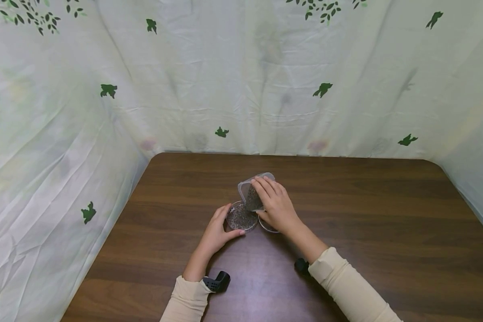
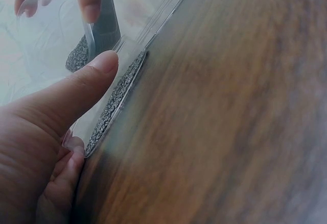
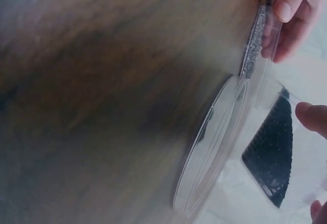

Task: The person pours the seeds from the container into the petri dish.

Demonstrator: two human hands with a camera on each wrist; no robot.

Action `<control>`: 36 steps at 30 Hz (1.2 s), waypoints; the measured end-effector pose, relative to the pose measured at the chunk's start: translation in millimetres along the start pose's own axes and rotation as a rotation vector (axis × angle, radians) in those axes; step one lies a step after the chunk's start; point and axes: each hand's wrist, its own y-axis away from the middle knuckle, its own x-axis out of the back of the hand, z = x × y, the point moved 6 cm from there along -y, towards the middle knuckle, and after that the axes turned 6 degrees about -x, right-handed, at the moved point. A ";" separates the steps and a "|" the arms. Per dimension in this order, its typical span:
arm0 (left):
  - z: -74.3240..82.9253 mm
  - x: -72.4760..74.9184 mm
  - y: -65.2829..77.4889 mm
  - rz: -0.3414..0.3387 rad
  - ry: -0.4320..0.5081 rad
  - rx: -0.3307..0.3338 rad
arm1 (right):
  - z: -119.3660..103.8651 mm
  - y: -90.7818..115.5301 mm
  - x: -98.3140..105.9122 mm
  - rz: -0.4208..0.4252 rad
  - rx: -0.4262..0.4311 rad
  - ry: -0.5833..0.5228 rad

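My left hand [image 1: 215, 233] holds a round clear petri dish [image 2: 116, 100] on the table, thumb on the near side and fingers round the far left side. Dark grey granules [image 1: 241, 217] cover its bottom. Above its right side, my right hand [image 1: 279, 206] grips a clear plastic tub [image 1: 244, 188], tilted toward the dish. More dark granules [image 3: 273, 150] are gathered in the tub's lower part. A second clear round dish [image 3: 207, 155] stands on the table beside the first, partly hidden by my right hand in the head view. No falling granules can be made out.
The brown wooden table [image 1: 366, 214] extends widely round both hands. Behind it and at its sides hang pale curtains [image 1: 241, 89] with green leaf and bird prints. Black wrist devices [image 1: 217, 282] are strapped on below the beige sleeves.
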 end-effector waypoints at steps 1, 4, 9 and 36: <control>-0.1 -0.1 -0.1 0.001 -0.001 -0.003 | 1.6 0.2 0.1 0.000 -0.018 -0.011; -0.2 -0.1 -0.1 0.007 -0.003 -0.010 | 7.0 0.7 1.4 -0.001 -0.096 -0.069; -0.3 0.2 0.0 0.015 -0.005 -0.015 | 16.9 1.8 5.4 0.022 -0.249 -0.223; -1.4 -0.7 -1.6 0.009 -0.003 0.004 | 48.4 23.7 27.3 0.159 -0.558 -0.555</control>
